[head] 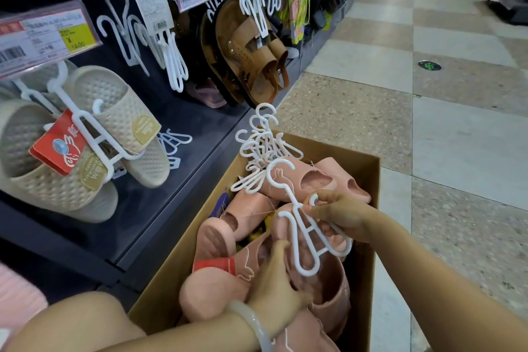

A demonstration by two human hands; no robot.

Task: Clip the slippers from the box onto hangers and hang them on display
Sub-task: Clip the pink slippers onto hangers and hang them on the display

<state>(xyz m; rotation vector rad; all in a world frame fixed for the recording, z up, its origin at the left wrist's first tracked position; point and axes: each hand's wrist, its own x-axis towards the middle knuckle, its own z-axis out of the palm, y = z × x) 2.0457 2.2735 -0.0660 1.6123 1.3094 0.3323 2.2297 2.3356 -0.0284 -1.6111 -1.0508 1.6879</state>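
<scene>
A brown cardboard box [371,180] on the floor holds several pink slippers [217,237]. My right hand [340,214] pinches a white plastic hanger [303,240] over the box, its hook pointing up and left. My left hand [278,286], with a pale bangle on the wrist, grips a pink slipper [328,286] just under the hanger's lower loop. A tangle of spare white hangers [260,148] rests on the box's far corner.
A dark display wall [160,208] runs along the left. On it hang cream slippers [85,151] with a red tag, bare white hangers [171,57], brown sandals [251,51] and price labels. Checkered tile floor [428,123] stretches to the right.
</scene>
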